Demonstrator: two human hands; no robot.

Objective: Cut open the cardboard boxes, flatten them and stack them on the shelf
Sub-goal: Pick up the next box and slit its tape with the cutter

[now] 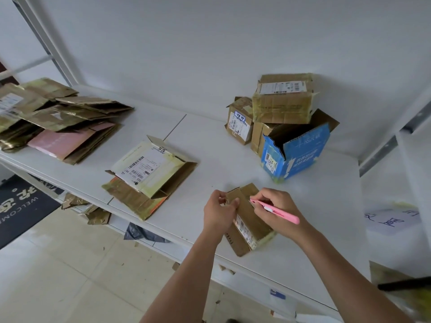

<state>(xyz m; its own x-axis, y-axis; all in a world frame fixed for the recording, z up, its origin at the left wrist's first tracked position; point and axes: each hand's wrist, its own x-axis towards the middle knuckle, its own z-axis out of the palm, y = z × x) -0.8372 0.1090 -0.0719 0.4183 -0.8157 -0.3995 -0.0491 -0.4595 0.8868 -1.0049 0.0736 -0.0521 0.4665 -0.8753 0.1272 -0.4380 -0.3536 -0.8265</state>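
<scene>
A small brown cardboard box (250, 220) with a shipping label lies on the white shelf (210, 145) near its front edge. My left hand (219, 212) grips the box's far left edge. My right hand (277, 209) holds a pink box cutter (277, 210) with its tip against the box's top. A flattened box with a white label (149, 178) lies to the left. Further left sits a stack of flattened boxes (58, 122).
A pile of uncut boxes stands at the back right: a blue open box (296, 155), a taped brown box (283, 99) on top, a small labelled box (240, 121). Cardboard scraps (93, 213) lie on a lower shelf. A dark welcome mat (18, 206) covers the floor at left.
</scene>
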